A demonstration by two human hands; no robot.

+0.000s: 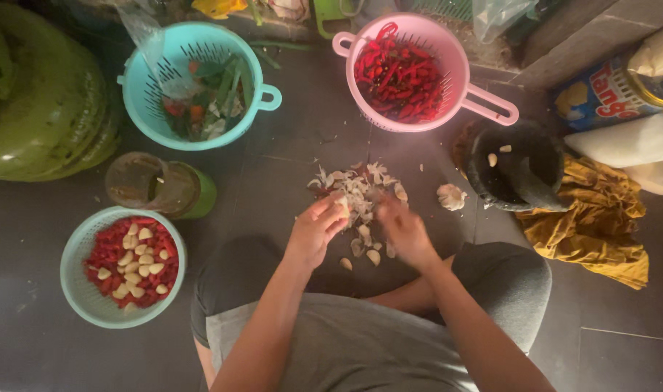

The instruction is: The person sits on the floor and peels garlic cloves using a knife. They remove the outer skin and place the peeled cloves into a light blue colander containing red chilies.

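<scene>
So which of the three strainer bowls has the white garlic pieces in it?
The small teal colander at lower left, by the left knee. Peeled garlic cloves lie on red chillies there. The pink one holds only red chillies, the other teal one chopped vegetables.

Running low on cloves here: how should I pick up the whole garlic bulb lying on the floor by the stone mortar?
Probably pinch the garlic bulb from above across its rounded body. It lies free on the dark floor, with the mortar close on its right, so come from the left, open side, nearer the right hand.
</scene>
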